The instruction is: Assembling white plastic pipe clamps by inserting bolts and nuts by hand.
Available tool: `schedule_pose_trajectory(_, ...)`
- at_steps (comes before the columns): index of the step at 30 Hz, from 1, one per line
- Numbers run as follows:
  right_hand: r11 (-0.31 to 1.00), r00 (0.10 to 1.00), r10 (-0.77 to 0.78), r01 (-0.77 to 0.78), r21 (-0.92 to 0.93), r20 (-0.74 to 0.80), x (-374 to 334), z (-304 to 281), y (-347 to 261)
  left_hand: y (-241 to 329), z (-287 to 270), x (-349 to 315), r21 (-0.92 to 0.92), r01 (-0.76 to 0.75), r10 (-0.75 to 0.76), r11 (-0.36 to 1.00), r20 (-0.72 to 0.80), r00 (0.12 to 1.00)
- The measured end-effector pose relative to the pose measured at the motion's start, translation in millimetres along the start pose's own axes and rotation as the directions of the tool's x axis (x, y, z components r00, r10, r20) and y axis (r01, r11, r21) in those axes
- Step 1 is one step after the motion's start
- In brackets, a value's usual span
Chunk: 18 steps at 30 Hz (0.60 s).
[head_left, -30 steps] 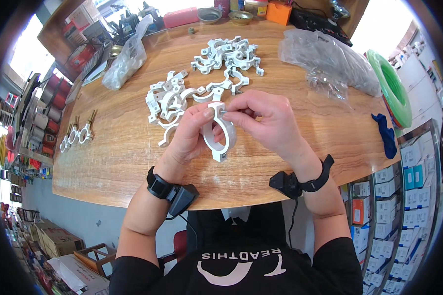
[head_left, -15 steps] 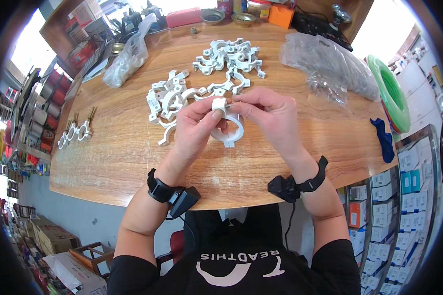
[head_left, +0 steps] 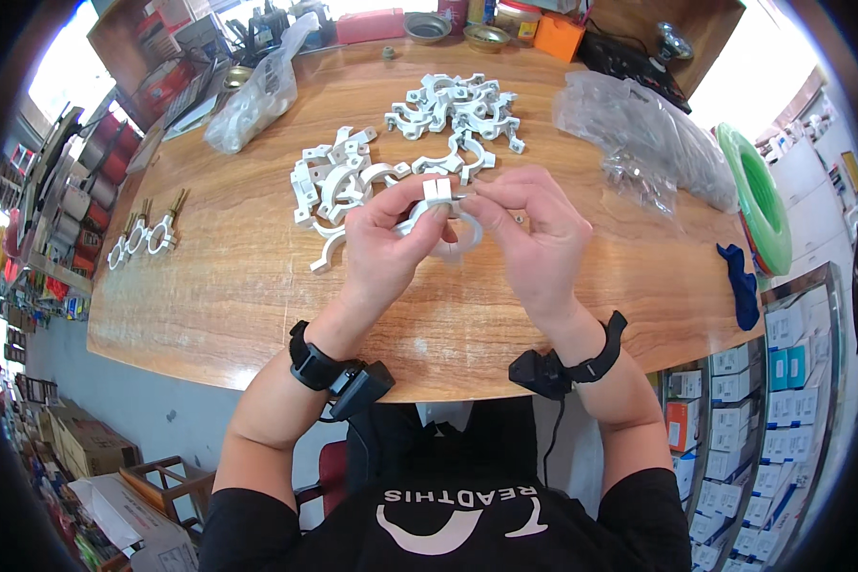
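Note:
Over the middle of the table, my left hand [head_left: 383, 229] is closed around a white plastic pipe clamp [head_left: 437, 190], thumb in front and fingers behind. The clamp's square block points up, and part of its ring shows below, between the hands. At the block's right side, my right hand [head_left: 543, 224] pinches a small metal screw [head_left: 460, 197] that points into the clamp. How deep the screw sits cannot be seen. Just beyond my left hand lies a heap of white clamp pieces [head_left: 304, 191]. Farther back is a second pile of white clamps [head_left: 445, 93] with metal screws.
Three clamps with long brass-coloured screws [head_left: 160, 238] lie at the left. Clear plastic bags [head_left: 257, 110] rest at the back left, with a larger bag [head_left: 639, 124] at the back right. A dark blue cloth [head_left: 739, 286] and green coil [head_left: 758, 186] are near the right edge.
Both hands have shifted slightly right, and the clamp has turned in my left hand. The screw at my right fingertips shows more plainly at the block's side.

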State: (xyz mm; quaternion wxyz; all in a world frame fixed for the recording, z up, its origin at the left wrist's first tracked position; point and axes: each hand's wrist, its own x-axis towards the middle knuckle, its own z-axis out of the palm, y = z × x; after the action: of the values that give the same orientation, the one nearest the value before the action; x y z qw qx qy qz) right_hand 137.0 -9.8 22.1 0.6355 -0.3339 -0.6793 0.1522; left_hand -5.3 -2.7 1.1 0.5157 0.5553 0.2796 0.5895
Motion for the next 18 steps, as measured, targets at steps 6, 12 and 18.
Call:
schedule_pose_trajectory(6, 0.984, 0.990, 0.123, -0.130, 0.124, 0.067, -5, 4, -6, -1, 0, -1, 0.210, -0.034, 0.036, 0.977, -0.009, 0.999)
schedule_pose_trajectory(12, 0.991, 0.988, 0.128, -0.130, 0.017, 0.082, -1, 1, 7, 1, 6, 0, 0.442, -0.242, 0.220, 0.864, 0.101, 0.970)
schedule_pose_trajectory(18, 0.837, 0.891, 0.394, -0.450, 0.311, 0.227, 4, -3, 12, -2, -7, 8, 0.316, -0.140, 0.104, 0.938, 0.127, 0.986)
